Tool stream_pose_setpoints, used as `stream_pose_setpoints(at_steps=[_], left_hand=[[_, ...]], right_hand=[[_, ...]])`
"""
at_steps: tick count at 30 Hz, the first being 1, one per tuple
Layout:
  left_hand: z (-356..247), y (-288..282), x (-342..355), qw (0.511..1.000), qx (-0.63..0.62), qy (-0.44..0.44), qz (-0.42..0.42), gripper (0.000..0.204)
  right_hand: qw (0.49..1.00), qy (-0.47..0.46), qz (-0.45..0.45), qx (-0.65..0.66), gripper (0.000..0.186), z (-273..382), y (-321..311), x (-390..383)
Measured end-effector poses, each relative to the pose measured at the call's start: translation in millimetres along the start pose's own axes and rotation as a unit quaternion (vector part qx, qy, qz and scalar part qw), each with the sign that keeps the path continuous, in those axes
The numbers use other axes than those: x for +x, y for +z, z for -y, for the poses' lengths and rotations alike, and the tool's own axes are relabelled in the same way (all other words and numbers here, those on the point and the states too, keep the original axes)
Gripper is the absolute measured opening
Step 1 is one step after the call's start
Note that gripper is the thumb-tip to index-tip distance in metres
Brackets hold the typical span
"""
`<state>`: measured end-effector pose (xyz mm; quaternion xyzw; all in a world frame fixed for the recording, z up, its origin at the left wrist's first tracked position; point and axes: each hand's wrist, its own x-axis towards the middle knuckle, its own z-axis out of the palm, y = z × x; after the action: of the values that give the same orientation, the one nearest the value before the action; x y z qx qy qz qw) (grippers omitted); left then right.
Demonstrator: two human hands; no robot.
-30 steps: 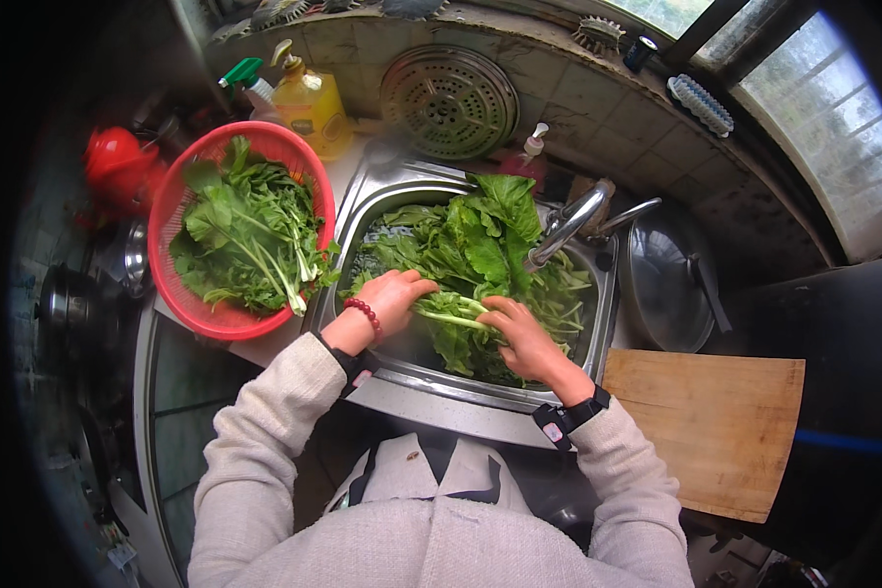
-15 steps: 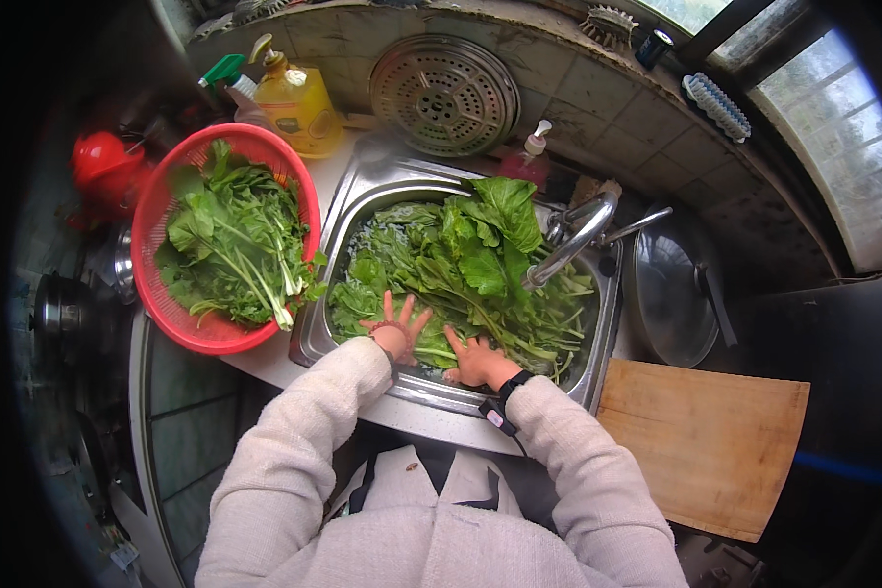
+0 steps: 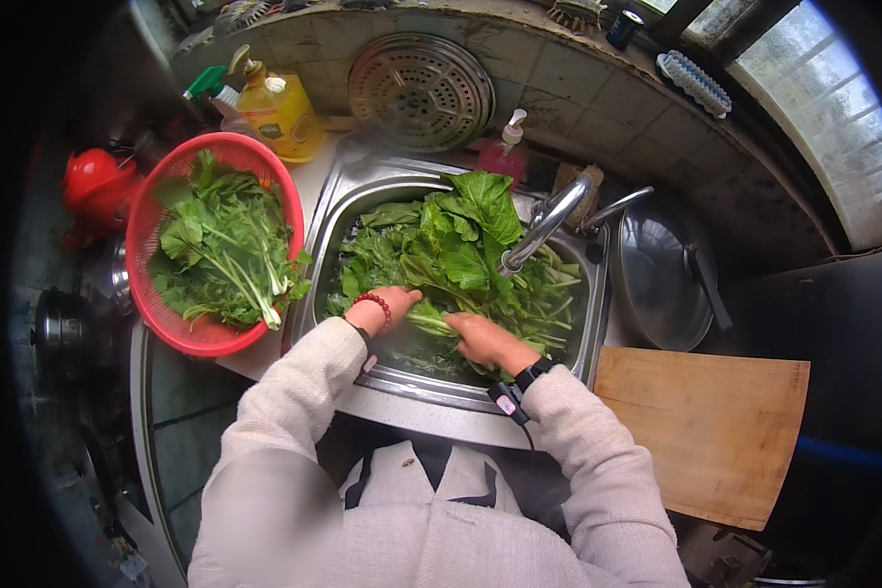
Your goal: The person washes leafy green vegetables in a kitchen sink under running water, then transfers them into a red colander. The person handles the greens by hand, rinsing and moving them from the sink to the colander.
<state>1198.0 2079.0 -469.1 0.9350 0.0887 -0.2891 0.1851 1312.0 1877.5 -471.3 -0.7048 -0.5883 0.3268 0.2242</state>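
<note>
A steel sink (image 3: pixel 335 206) is full of leafy greens (image 3: pixel 461 245) lying in water. My left hand (image 3: pixel 387 304), with a red bead bracelet on the wrist, grips the pale stems of a bunch of greens at the sink's near left. My right hand (image 3: pixel 485 338), with a dark watch on the wrist, lies on the same stems just to the right, fingers curled over them. The faucet (image 3: pixel 544 220) arches over the greens from the back right.
A red colander (image 3: pixel 181 333) of greens stands left of the sink. A yellow bottle (image 3: pixel 279 113), a round perforated steel plate (image 3: pixel 419 90) and a pump bottle (image 3: pixel 505 147) stand behind. A pot lid (image 3: pixel 661 284) and a wooden cutting board (image 3: pixel 715 431) lie right.
Both hands went from apart to side by side, flat in the greens, and now close on a bunch of stems at the sink's near side.
</note>
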Motion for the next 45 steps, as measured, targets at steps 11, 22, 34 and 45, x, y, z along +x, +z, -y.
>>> stream_pose_setpoints(at_steps=[11,22,34,45], left_hand=[[-18.0,-53.3,-83.5,0.961,-0.114,0.097,-0.232,0.054],[-14.7,54.5,-10.4,0.972,0.096,-0.105,0.189,0.075],[-15.0,50.8,23.4,0.987,0.156,-0.017,0.041,0.037],[-8.9,21.3,-40.3,1.0,0.003,-0.007,-0.015,0.062]], right_hand=[[0.991,-0.062,-0.114,0.041,0.026,58.6,-70.5,-32.1],[0.963,0.112,0.157,-0.19,0.037,-4.4,33.7,-18.2],[0.973,0.128,0.098,-0.168,0.023,-9.5,53.6,13.3],[0.988,0.098,0.112,-0.035,0.071,11.4,9.0,-26.9]])
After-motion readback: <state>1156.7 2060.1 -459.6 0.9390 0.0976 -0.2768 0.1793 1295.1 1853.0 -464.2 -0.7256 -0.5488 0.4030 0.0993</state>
